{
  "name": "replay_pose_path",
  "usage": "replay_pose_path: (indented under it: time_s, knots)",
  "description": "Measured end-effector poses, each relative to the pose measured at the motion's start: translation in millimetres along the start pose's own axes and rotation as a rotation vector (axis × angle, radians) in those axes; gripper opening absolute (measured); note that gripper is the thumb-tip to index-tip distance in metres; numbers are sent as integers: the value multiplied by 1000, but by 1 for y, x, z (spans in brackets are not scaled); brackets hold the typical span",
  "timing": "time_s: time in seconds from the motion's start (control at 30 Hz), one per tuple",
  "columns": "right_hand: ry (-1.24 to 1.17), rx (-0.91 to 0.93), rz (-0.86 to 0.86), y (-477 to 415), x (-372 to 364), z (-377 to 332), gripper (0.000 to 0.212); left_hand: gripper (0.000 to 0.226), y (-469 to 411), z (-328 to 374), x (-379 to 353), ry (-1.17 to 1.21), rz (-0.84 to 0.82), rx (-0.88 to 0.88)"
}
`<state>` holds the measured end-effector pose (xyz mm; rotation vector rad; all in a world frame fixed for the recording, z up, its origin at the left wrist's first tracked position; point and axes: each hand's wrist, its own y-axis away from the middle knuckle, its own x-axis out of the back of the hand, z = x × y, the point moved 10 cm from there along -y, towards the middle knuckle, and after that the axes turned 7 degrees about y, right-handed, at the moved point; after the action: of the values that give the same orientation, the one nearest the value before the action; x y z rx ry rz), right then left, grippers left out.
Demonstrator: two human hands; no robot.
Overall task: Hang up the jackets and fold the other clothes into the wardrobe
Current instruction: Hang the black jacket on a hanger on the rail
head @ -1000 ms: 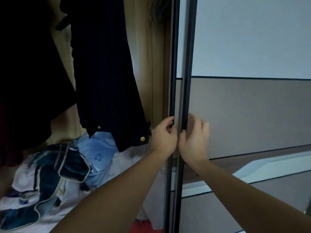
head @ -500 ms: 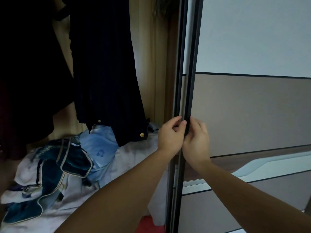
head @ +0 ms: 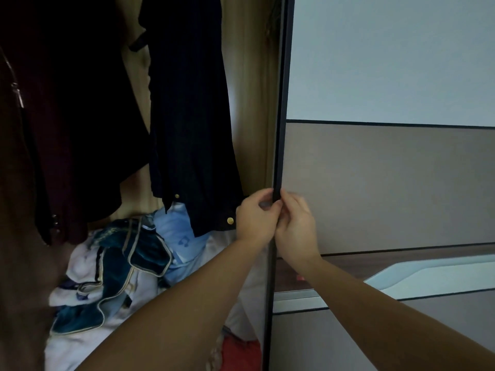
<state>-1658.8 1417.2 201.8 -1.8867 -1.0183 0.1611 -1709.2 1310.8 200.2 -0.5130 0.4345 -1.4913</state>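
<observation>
The left hand [head: 254,218] and right hand [head: 294,226] both pinch the dark door edge [head: 280,129]. The navy jacket [head: 187,116] hangs at the right wall of the wardrobe [head: 249,103] — its cuff [head: 222,218] just beside the left hand. Sliding the door shut could trap that cuff, or fingers.

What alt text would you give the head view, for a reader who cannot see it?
Two hands grip the dark edge of a sliding wardrobe door, the left hand beside the right hand. Inside, a navy jacket hangs above a heap of crumpled clothes.
</observation>
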Motion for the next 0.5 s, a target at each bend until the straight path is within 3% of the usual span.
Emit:
replay_pose_path:
  time_s: [0.27,0.5]
  knots:
    - [-45,49,-124,7,-47,-37,44,36,6,-1,66,-135,121,14]
    - [14,52,-338,19,-102,-73,58,37,15,-3,132,-322,220,49]
